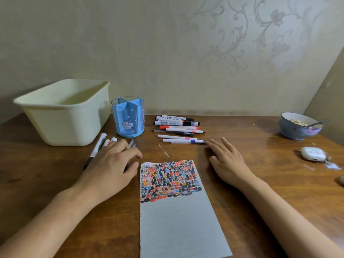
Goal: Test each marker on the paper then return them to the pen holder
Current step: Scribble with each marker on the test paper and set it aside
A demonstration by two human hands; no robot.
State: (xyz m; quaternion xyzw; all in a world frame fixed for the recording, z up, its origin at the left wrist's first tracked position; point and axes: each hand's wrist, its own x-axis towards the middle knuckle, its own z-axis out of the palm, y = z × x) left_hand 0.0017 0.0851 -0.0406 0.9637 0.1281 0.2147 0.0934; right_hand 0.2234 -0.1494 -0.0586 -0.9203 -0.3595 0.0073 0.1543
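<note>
The paper point(178, 216) lies between the flat, empty right hand point(226, 158) and the left hand point(113, 161) resting on markers point(101, 146).

A cream tub point(61, 112), a bowl point(297, 127) with spoon point(319, 122), perhaps an earbud case point(312, 155).

Bare counter point(176, 151) lies open between my left grip point(113, 162) and right grip point(226, 157). Ahead of my right fingertips the marker pile point(176, 127) blocks the way. Pen holder point(128, 116) and tub point(63, 110) wall off my left grip's front.
</note>
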